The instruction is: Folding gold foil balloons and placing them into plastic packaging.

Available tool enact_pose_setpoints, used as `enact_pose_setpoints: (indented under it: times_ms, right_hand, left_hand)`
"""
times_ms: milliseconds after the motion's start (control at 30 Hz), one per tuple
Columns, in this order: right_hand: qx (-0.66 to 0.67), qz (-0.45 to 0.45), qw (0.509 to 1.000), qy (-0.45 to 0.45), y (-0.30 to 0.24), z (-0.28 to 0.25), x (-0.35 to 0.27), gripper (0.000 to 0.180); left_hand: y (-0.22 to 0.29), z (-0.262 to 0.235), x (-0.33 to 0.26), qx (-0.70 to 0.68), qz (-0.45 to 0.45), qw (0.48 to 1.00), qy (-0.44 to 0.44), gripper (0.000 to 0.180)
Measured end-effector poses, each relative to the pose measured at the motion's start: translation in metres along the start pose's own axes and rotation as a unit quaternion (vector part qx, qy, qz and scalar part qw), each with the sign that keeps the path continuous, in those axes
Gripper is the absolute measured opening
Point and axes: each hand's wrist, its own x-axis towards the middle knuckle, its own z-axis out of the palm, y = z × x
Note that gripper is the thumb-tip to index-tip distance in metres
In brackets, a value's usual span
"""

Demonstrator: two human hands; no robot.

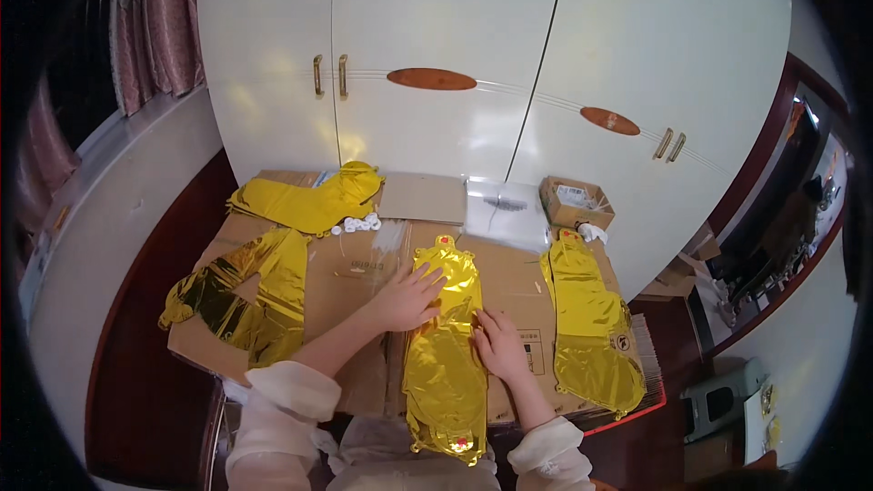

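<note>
A flat, uninflated gold foil balloon [444,355] lies lengthwise in front of me on a cardboard surface [364,264]. Its near end reaches past the cardboard's front edge, and a small red spot shows at either end. My left hand [406,298] rests on the upper left part of the foil, its fingers spread. At the balloon's right edge lies my right hand [500,345], fingers stretched out and touching the foil. Neither hand is closed around anything.
More gold foil balloons lie at the left [282,295], far left [309,200] and right [591,327]. Small white rolls [356,225], a grey board [423,197], clear plastic bags [506,209] and an open small box [576,201] line the back, before white cabinet doors [436,0].
</note>
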Motion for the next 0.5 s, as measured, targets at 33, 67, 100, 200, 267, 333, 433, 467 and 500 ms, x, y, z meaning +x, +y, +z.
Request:
enact_pose_setpoints:
  times_ms: [33, 67, 100, 200, 267, 333, 433, 467, 500]
  right_hand:
    - [0.003, -0.005, 1.0, 0.006, 0.003, -0.001, -0.003, 0.042]
    - [0.012, -0.017, 1.0, 0.013, 0.001, 0.0, -0.001, 0.042]
    - [0.0, -0.041, 0.999, 0.002, -0.001, -0.003, 0.001, 0.042]
    - [-0.028, -0.1, 0.994, -0.021, -0.01, -0.011, 0.004, 0.04]
    - [-0.039, -0.121, 0.991, -0.028, -0.012, -0.01, 0.003, 0.04]
    - [-0.034, -0.107, 0.993, -0.027, -0.01, -0.01, 0.002, 0.039]
    - [-0.022, -0.089, 0.996, -0.022, -0.009, -0.012, 0.003, 0.038]
    - [-0.013, -0.085, 0.996, -0.021, -0.01, -0.01, 0.004, 0.038]
    - [-0.009, -0.08, 0.997, -0.021, -0.009, -0.01, 0.003, 0.037]
  left_hand:
    - [0.002, -0.01, -0.008, -0.004, 0.009, 1.0, -0.012, 0.066]
    - [0.004, -0.019, -0.021, 0.0, 0.018, 1.0, -0.02, 0.065]
    - [0.006, -0.022, -0.032, 0.003, 0.031, 0.999, -0.027, 0.065]
    - [0.019, -0.02, -0.059, -0.014, 0.041, 0.997, -0.058, 0.064]
    - [0.021, -0.017, -0.068, -0.022, 0.04, 0.997, -0.06, 0.063]
    - [0.017, -0.015, -0.062, -0.02, 0.052, 0.998, -0.04, 0.062]
    - [-0.019, -0.02, -0.023, -0.076, 0.009, 0.996, 0.039, 0.05]
    - [-0.037, -0.024, -0.008, -0.06, -0.009, 0.998, 0.034, 0.04]
    - [-0.057, -0.023, 0.01, -0.047, -0.021, 0.998, 0.031, 0.03]
